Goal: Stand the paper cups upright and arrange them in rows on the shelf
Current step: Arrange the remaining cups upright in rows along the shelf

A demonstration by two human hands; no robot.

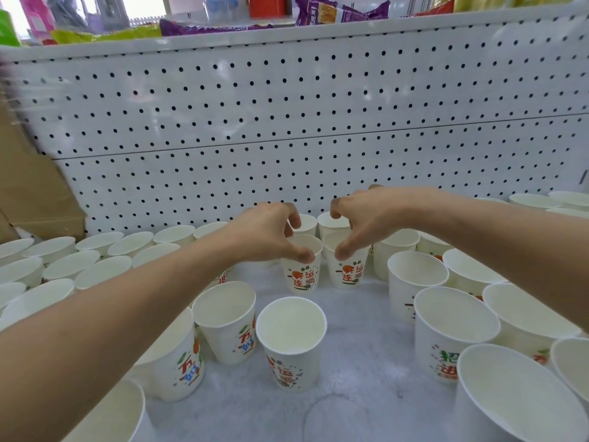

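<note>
Several white paper cups with coloured print stand upright on the pale shelf [360, 352]. My left hand [266, 232] grips the rim of one upright cup [301, 275] near the shelf's middle. Beside it, touching or nearly so, a matching cup [349, 272] is held at the rim by my right hand [366, 218]. Two more cups stand just behind them by the back panel. In front, a lone cup [291, 342] and another cup [228, 317] stand apart.
Rows of upright cups [95, 260] fill the left side, and more cups [455, 327] crowd the right side. A white pegboard panel [287, 122] closes the back. A cardboard box [32, 186] leans at the far left. Snack bags lie on the shelf above.
</note>
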